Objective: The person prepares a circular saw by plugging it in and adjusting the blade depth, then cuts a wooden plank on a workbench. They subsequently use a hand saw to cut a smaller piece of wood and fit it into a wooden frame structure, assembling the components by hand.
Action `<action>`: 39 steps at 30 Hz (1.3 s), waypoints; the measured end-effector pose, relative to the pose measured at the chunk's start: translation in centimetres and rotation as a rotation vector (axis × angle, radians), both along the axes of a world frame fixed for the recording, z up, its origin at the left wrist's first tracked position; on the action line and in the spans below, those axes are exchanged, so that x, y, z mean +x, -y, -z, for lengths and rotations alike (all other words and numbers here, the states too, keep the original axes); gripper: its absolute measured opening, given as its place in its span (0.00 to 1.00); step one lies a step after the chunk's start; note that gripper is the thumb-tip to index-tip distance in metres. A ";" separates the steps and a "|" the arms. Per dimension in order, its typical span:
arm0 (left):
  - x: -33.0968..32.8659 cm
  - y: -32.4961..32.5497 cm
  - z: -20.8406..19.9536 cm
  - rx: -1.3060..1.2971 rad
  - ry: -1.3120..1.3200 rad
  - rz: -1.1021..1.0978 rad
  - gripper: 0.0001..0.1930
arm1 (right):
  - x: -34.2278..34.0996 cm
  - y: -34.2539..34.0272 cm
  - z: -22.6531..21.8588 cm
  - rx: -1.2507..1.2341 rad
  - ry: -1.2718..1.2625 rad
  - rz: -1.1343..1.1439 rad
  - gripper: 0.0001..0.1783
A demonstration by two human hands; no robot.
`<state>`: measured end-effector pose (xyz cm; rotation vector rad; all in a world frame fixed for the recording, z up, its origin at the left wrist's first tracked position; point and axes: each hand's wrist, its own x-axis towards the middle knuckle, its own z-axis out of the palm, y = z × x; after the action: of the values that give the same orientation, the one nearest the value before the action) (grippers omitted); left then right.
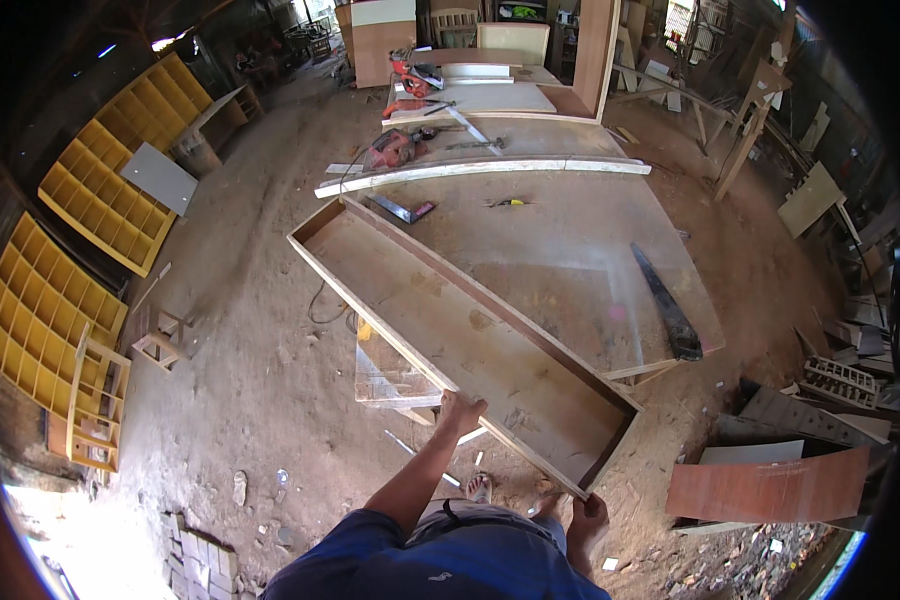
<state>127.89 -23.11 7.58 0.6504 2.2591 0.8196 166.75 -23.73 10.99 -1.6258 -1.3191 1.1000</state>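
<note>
A long, shallow wooden box [440, 306], open at the top, lies slantwise across the workbench [570, 262], its near right end overhanging the edge. My left hand [463, 411] is closed round the rim of its near long side. At the near corner, my right hand [590, 513] grips the box too, with the fingers partly hidden. A try square [406, 210] rests beyond the box's far end. To the right of the box lies a hand saw [668, 305] with a dark blade. A small yellow-and-black item [510, 203] sits farther back on the bench.
Red power tools [394, 148] and pale boards [485, 168] cover the bench's far part. Yellow compartment shelving [50, 285] and a small wooden stool [160, 338] stand at left. Reddish-brown panels [767, 485] and scrap wood are piled at right. Stacked blocks [198, 562] sit lower left.
</note>
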 end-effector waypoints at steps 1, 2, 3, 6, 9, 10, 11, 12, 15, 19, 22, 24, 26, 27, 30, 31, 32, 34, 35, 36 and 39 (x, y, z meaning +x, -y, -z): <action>-0.5 0.5 0.3 -0.010 0.007 0.003 0.50 | -0.3 -0.1 0.2 -0.004 -0.024 0.000 0.15; -1.4 0.9 2.3 0.076 -0.008 0.041 0.50 | -0.4 -0.1 0.4 -0.002 -0.027 -0.008 0.15; -1.2 0.9 2.4 0.073 -0.013 0.033 0.50 | -0.2 0.0 0.6 -0.002 -0.021 -0.004 0.15; -0.7 0.6 2.7 0.062 -0.012 -0.026 0.53 | 0.2 0.0 0.4 -0.031 0.017 0.000 0.15; -0.5 0.4 2.8 0.011 0.006 -0.047 0.55 | 0.6 0.2 1.3 -0.076 0.064 -0.007 0.15; -0.5 0.3 2.9 0.006 0.019 -0.044 0.55 | 0.8 0.3 1.8 -0.090 0.080 -0.009 0.16; -0.6 0.1 2.9 0.001 0.033 -0.041 0.55 | 1.2 0.3 2.3 -0.082 0.033 -0.008 0.16; -0.8 0.1 3.1 -0.006 0.044 -0.040 0.56 | 1.3 0.3 2.7 -0.075 -0.017 -0.009 0.16; -1.7 1.0 4.7 0.037 0.048 -0.046 0.56 | 0.9 0.5 1.9 -0.102 -0.128 -0.059 0.17; -1.6 1.1 4.0 0.090 0.019 -0.022 0.50 | -0.2 0.7 -1.1 -0.139 -0.092 -0.053 0.24; -0.7 -0.3 2.0 0.220 0.101 0.021 0.40 | 0.7 -0.1 0.9 -0.228 -0.125 -0.049 0.28; -1.6 -0.6 2.7 0.169 0.028 0.051 0.35 | 1.1 -0.3 0.8 -0.257 -0.224 -0.069 0.27; -1.6 -0.8 3.7 -0.033 0.049 0.070 0.33 | 2.2 -1.0 0.6 -0.354 -0.239 -0.112 0.30; -3.7 1.4 6.4 0.168 0.078 0.033 0.35 | 1.7 -1.7 0.4 -0.412 -0.214 -0.177 0.30; -3.7 1.8 6.0 0.179 0.136 0.046 0.40 | 2.7 -2.6 2.0 -0.477 -0.190 -0.200 0.29; -2.9 1.4 4.4 0.280 0.136 0.065 0.42 | 2.8 -2.6 1.6 -0.492 -0.170 -0.206 0.29; -1.9 1.3 3.0 0.287 0.121 0.055 0.44 | 3.1 -2.1 1.8 -0.509 -0.185 -0.180 0.29; -1.7 1.3 1.3 0.267 0.151 0.058 0.51 | 2.9 -2.2 2.5 -0.515 -0.224 -0.175 0.29; -1.1 1.5 1.3 0.201 -0.019 0.000 0.53 | 2.9 -1.9 2.6 -0.519 -0.219 -0.175 0.29; -0.4 1.5 1.1 0.137 -0.192 -0.059 0.55 | 2.8 -1.8 2.6 -0.521 -0.215 -0.179 0.30; 1.6 2.3 -0.8 0.238 -0.522 0.008 0.60 | 2.9 -1.8 2.8 -0.530 -0.232 -0.190 0.32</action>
<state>129.45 -25.42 8.38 1.0866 2.6343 1.0158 169.69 -21.92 8.16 -1.6880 -1.1007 1.8128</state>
